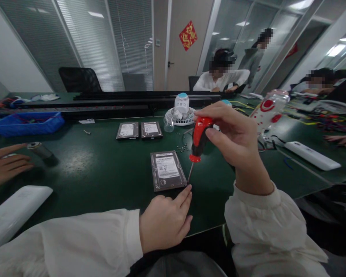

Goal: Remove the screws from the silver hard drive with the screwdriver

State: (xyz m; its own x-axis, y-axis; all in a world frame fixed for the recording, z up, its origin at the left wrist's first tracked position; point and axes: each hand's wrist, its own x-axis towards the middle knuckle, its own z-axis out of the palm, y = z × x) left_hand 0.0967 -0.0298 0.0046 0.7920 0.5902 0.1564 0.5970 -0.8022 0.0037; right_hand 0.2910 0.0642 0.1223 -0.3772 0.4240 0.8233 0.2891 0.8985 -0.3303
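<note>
A silver hard drive (167, 169) with a white label lies flat on the green table in front of me. My right hand (229, 132) grips a red and black screwdriver (200, 137) by the top of its handle, shaft slanting down to the drive's near right corner. My left hand (167, 221) reaches in from the near side. Its index and middle fingers stretch to that same corner, beside the screwdriver tip, with the thumb apart. Whether a screw sits under the tip is too small to tell. Several loose screws (183, 147) lie just beyond the drive.
Two more hard drives (127, 130) lie farther back. Beyond stand a white fan (182, 107) and a clear plastic cup (169, 124). A blue basket (27, 124), another person's hand (7, 165) and a metal cylinder (39, 149) are left; a white power strip (313, 155) lies right.
</note>
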